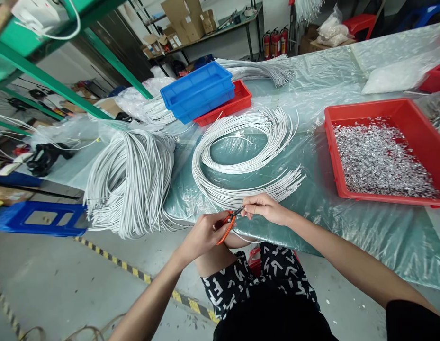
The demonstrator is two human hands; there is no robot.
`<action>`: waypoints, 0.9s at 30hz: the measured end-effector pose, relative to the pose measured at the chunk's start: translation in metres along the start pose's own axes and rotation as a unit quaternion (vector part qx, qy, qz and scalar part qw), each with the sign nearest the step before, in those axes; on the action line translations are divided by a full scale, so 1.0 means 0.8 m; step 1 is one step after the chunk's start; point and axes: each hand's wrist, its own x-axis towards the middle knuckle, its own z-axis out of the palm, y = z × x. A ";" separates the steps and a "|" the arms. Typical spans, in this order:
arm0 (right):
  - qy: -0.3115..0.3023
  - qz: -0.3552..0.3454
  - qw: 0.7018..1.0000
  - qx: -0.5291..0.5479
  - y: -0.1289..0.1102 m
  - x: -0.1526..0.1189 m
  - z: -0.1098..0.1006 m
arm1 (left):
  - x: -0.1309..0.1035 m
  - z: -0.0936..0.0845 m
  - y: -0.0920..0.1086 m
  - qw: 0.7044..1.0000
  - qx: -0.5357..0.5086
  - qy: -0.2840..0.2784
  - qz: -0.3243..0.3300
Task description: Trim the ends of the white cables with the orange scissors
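above the worktop edge, the left hand is grasping the pliers, probably light and stiff, rightly by their handles, while the right hand is pinching something tiny, unclear, at their tips.

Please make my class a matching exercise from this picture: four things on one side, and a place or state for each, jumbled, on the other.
Column 1
1. Orange-handled tool
2. Blue bin
3. Large red tray
4. White cable loops

Column 2
A. Holding many small shiny pieces
B. Spread in open curves on the table
C. Gripped in the left hand
D. Overlapping a smaller red tray in this view

Pairs: 1-C, 2-D, 3-A, 4-B
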 end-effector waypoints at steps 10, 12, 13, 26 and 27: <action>0.039 0.001 0.999 0.025 0.000 0.000 0.007 | 0.003 0.031 -0.029 0.991 -0.079 0.103 0.015; 0.059 -0.013 0.998 0.010 0.000 0.000 0.008 | 0.003 0.033 -0.030 0.980 -0.124 0.153 0.012; 0.070 -0.019 0.997 0.002 0.000 0.000 0.009 | 0.004 0.035 -0.028 0.971 -0.156 0.184 0.011; 0.151 -0.095 0.975 -0.130 0.004 -0.008 0.034 | 0.013 0.064 0.017 0.914 -0.272 0.298 -0.032; 0.152 -0.099 0.973 -0.142 0.004 -0.008 0.034 | 0.013 0.065 0.017 0.914 -0.271 0.301 -0.036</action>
